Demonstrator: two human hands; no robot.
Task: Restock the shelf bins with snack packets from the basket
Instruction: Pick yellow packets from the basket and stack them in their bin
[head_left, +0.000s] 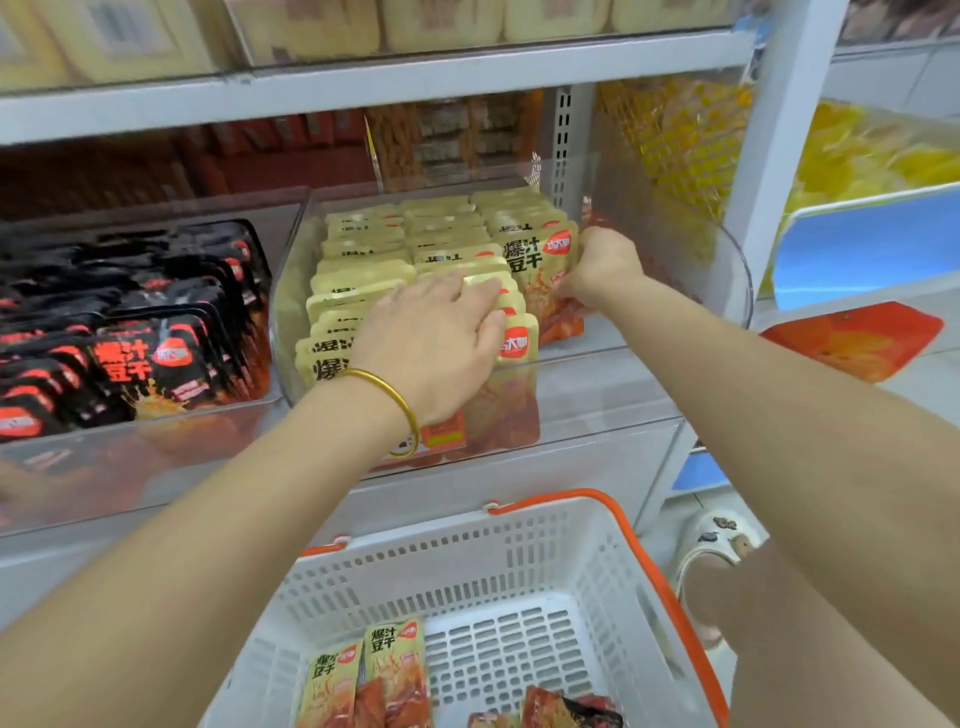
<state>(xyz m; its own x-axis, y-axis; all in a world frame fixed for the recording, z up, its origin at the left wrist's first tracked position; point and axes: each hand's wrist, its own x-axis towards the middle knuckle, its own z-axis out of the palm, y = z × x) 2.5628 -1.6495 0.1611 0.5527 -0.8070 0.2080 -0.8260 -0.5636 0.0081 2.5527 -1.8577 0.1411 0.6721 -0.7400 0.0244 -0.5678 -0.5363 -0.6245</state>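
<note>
A clear shelf bin (727, 291) holds rows of upright yellow snack packets (374, 239). My left hand (436, 338) lies flat on the front packets with straight fingers, pressing them. My right hand (597, 270) grips the right edge of one yellow packet (535, 260) standing at the right end of the rows inside the bin. Below, a white basket (519, 582) with orange handles holds two yellow packets (363, 675) and a dark red packet (566, 709) at its bottom.
To the left, another clear bin holds black snack packets (130, 332). The upper shelf (363, 78) carries pale packets. At right stand yellow goods (878, 161), a blue bin (862, 249) and an orange pack (852, 338). A shoe (711, 545) shows beside the basket.
</note>
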